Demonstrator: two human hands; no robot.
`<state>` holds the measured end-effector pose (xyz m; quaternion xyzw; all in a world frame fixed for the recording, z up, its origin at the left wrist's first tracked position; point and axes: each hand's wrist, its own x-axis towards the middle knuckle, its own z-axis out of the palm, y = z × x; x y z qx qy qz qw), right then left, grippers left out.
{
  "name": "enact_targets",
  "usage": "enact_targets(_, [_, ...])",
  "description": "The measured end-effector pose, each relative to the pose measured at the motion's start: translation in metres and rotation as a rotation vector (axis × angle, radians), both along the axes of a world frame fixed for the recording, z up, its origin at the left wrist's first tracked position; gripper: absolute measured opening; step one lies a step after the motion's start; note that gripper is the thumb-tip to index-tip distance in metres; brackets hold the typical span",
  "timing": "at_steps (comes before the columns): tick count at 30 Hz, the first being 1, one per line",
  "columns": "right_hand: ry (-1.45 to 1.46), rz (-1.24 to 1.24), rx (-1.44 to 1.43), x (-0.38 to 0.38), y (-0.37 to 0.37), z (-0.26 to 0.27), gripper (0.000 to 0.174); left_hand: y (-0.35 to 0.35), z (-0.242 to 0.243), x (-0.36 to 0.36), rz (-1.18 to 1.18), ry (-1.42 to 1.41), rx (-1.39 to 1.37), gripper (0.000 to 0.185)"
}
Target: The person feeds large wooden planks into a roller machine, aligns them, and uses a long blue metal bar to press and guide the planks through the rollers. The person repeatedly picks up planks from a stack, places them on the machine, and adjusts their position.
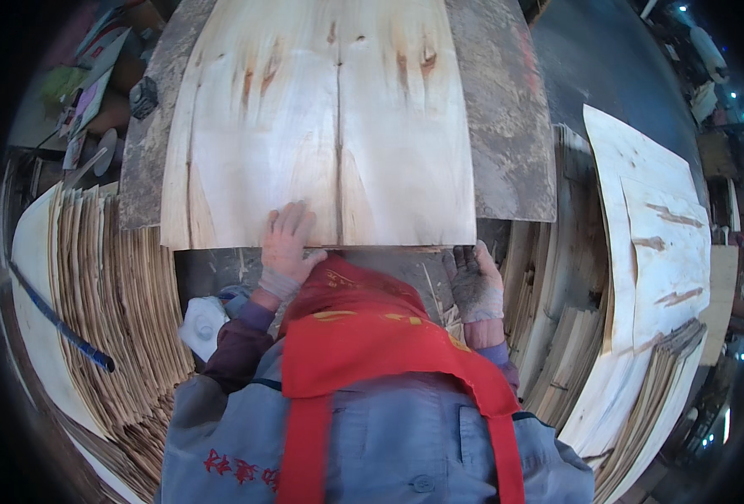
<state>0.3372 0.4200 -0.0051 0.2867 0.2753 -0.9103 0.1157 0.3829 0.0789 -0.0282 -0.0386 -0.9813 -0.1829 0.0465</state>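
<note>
A pale wood veneer sheet (403,176) with dark seams and brown knots lies lengthwise before me on a worn, stained board (510,126). Its front edge juts past the board towards me. My left hand (287,246), in a light glove, rests flat on the sheet near that edge, left of the middle seam, thumb spread. At the front right corner is my right hand (477,283), its glove blackened across the palm. That palm faces up, and the fingertips meet the sheet's edge or pass beneath it; their grip is hidden.
Tall stacks of veneer (120,302) stand at my left, with a blue strip (63,321) across them. More veneer sheets (661,246) lean at my right. A dark block (143,97) sits on the board's left edge. My red apron (378,346) hangs close to the sheet.
</note>
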Motion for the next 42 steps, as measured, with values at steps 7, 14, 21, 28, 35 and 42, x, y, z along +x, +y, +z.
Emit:
enact_targets(7, [0.153,0.109,0.074,-0.024,-0.042,0.126,0.035,-0.019,0.011,-0.003,-0.008,-0.018,-0.151,0.078])
enact_targets(14, [-0.026,0.010,0.287,-0.072,-0.030,0.028,0.041,-0.047,0.014,-0.036,0.053,0.085,-0.098,0.064])
enact_targets(21, [0.055,0.033,0.288,-0.124,-0.052,-0.020,0.044,-0.043,0.000,0.001,0.348,0.147,0.162,0.058])
enact_targets(28, [0.036,0.041,0.330,-0.138,-0.059,-0.004,0.044,-0.049,-0.007,0.011,1.227,0.195,1.621,0.027])
enact_targets(35, [0.048,0.010,0.233,-0.139,-0.058,-0.018,0.041,-0.094,-0.036,-0.003,1.200,0.289,2.364,0.026])
enact_targets(42, [0.011,0.023,0.237,-0.147,-0.048,-0.036,0.039,-0.092,0.036,-0.058,1.078,0.180,1.929,0.035])
